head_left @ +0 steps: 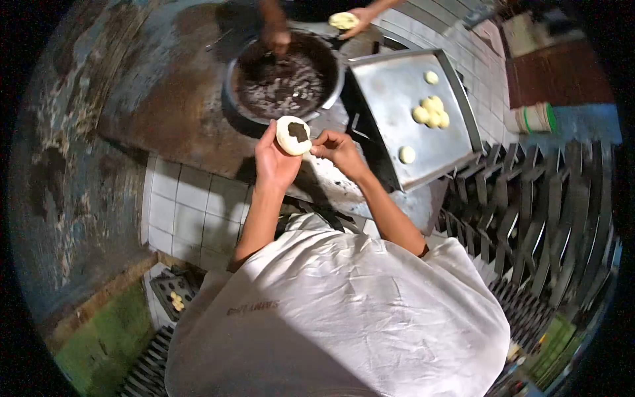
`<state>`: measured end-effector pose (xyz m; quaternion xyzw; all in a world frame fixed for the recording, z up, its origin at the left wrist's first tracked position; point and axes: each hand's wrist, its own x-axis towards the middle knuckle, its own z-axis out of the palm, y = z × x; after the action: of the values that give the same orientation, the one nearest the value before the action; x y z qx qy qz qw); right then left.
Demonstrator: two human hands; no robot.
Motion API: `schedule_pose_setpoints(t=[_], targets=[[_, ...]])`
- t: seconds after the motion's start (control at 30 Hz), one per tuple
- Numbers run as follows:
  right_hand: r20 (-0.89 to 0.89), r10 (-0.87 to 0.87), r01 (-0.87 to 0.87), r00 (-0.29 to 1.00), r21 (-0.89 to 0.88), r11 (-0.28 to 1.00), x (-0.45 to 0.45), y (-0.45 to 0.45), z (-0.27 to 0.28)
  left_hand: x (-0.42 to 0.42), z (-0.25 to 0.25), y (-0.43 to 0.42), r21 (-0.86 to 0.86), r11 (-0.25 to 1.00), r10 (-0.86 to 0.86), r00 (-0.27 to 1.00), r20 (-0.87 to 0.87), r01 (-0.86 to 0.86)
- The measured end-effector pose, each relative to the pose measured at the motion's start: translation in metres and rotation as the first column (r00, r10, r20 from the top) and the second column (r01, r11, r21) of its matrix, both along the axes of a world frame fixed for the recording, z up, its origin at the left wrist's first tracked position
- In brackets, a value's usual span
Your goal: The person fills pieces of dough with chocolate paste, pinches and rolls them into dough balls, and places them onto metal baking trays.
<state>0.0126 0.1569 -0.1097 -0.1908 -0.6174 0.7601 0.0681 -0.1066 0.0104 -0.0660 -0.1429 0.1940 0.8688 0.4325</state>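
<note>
My left hand (272, 162) cradles a flattened round of pale dough (284, 140) with a dark patch of filling (299, 132) on its top. Thumb and fingertips of my right hand (340, 153) are pinched together at the dough's right edge. Just beyond both hands stands a wide metal bowl (338, 83), holding a dark, crumbly filling (284, 89). To the right, a metal tray (387, 99) carries several dough balls (433, 112), most of them clustered, with single ones apart.
Across the table (172, 99), another person's hand (278, 41) reaches into the bowl, and their other hand (360, 23) holds a piece of dough (343, 21). Dark metal racks (522, 205) stand at right. A low tray with dough balls (177, 301) lies at lower left.
</note>
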Motion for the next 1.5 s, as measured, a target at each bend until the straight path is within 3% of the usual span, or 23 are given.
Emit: schedule_pose_setpoints(t=[0.13,0.27,0.33,0.37,0.4,0.43,0.53,0.57,0.63,0.73,0.77,0.8,0.83,0.87,0.93,0.97,1.07,1.13,1.2,1.33,1.37,1.4,1.5], targets=[[0.106,-0.147,0.135,0.983,0.113,0.984,0.121,0.006,-0.023,0.065,-0.011,0.022,-0.039,0.993,-0.105,0.992,0.067,0.107],[0.193,-0.299,0.336,0.935,-0.207,0.919,0.216,0.004,-0.049,0.103,-0.011,0.029,0.006,0.988,-0.153,0.988,0.028,0.152],[0.205,-0.24,0.282,0.949,-0.206,0.937,0.241,0.015,-0.093,0.12,-0.011,0.033,0.036,0.984,-0.178,0.984,0.013,0.177],[0.27,-0.264,0.223,0.926,0.174,0.959,0.25,0.02,-0.13,0.13,-0.008,0.035,0.036,0.981,-0.192,0.981,0.013,0.192],[0.32,-0.311,0.106,0.895,0.525,0.844,0.258,0.023,-0.15,0.138,-0.005,0.039,0.039,0.978,-0.206,0.978,0.01,0.206],[0.455,-0.336,-0.103,0.825,0.705,0.702,0.252,0.023,-0.105,0.149,0.004,0.043,0.039,0.976,-0.213,0.977,0.001,0.212],[0.2,-0.455,0.102,0.868,0.824,0.557,0.236,0.02,-0.066,0.17,0.025,0.043,-0.045,0.968,-0.244,0.966,0.082,0.249],[0.144,-0.404,0.177,0.903,0.731,0.659,0.228,0.02,-0.039,0.174,0.025,0.042,-0.045,0.959,-0.278,0.959,0.059,0.281],[0.126,-0.357,0.339,0.926,0.147,0.929,0.204,0.016,-0.026,0.181,0.022,0.044,-0.035,0.947,-0.318,0.948,0.032,0.319],[0.046,-0.175,0.171,0.984,-0.547,0.819,0.193,0.014,0.055,0.188,0.017,0.043,-0.08,0.949,-0.311,0.948,-0.065,0.305],[0.04,-0.178,0.171,0.983,-0.542,0.823,0.193,0.015,0.062,0.187,0.012,0.041,-0.114,0.951,-0.298,0.949,-0.101,0.286],[0.026,-0.101,0.104,0.995,-0.343,0.933,0.194,0.015,0.068,0.184,0.007,0.038,-0.107,0.951,-0.301,0.947,-0.109,0.29],[0.031,-0.025,0.028,0.999,-0.125,0.992,0.194,0.016,0.073,0.18,0.004,0.034,-0.285,0.914,-0.367,0.886,-0.285,0.288],[0.025,-0.03,0.032,0.999,-0.113,0.993,0.195,0.015,0.077,0.174,0.0,0.03,-0.449,0.861,-0.445,0.784,-0.433,0.24],[0.01,-0.022,0.014,1.0,0.483,0.876,0.202,0.009,0.084,0.17,0.014,0.019,-0.569,0.783,-0.537,0.734,-0.416,0.25],[-0.094,-0.028,0.081,0.995,0.635,0.768,0.198,0.005,0.076,0.169,0.017,0.015,-0.6,0.761,-0.593,0.638,-0.491,0.246],[-0.08,-0.067,0.104,0.995,0.788,0.607,0.186,-0.009,0.089,0.165,0.03,0.0,-0.636,0.74,-0.64,0.521,-0.565,0.219],[-0.133,-0.102,0.167,0.986,0.735,0.657,0.175,-0.018,0.087,0.158,0.043,-0.016,-0.614,0.786,-0.581,0.249,-0.775,-0.078],[-0.169,-0.175,0.242,0.97,0.638,0.731,0.163,-0.034,0.094,0.142,0.056,-0.037,-0.674,0.737,-0.628,0.317,-0.711,-0.051],[-0.158,-0.129,0.189,0.979,0.461,0.867,0.135,-0.086,0.135,0.12,0.055,-0.069,-0.544,0.819,-0.398,0.499,-0.77,-0.185],[-0.203,-0.04,0.173,0.978,0.698,0.695,0.127,-0.094,0.14,0.115,0.054,-0.075,-0.45,0.865,-0.236,0.613,-0.754,-0.222],[-0.201,-0.033,0.167,0.979,0.699,0.695,0.12,-0.106,0.144,0.111,0.056,-0.082,-0.357,0.895,-0.07,0.704,-0.706,-0.269],[-0.001,-0.053,0.04,0.999,0.673,0.738,0.1,-0.138,0.155,0.107,0.065,-0.102,-0.238,0.95,0.022,0.802,-0.597,-0.202]])
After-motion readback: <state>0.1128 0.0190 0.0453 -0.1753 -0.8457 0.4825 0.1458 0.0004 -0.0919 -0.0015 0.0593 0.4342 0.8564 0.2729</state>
